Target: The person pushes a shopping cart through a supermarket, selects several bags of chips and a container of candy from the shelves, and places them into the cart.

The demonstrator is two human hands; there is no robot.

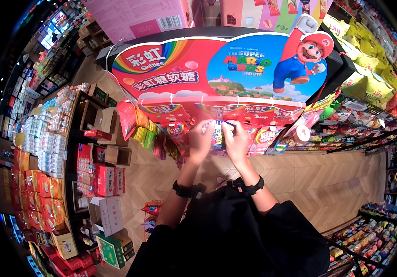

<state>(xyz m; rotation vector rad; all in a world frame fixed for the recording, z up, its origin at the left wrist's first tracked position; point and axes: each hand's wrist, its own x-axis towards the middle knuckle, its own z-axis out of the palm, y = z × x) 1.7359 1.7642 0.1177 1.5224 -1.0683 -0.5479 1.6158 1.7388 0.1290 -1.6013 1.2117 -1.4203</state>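
My left hand and my right hand pinch the top corners of a small candy packet with a dark edge and bold lettering. The packet hangs between them, partly covered by my thumbs. Just beyond the hands is a red Skittles display rack with a Super Mario header card. Along its rail run red Skittles strips. Below them hang candy bags, such as a Skittles bag right of my hands and another Skittles bag to their left.
Large pink cartons stand on top of the rack. Yellow snack bags fill shelving on the right. At left, a long shelf unit holds bottle packs, orange bags and open cardboard boxes. Herringbone wood floor shows below.
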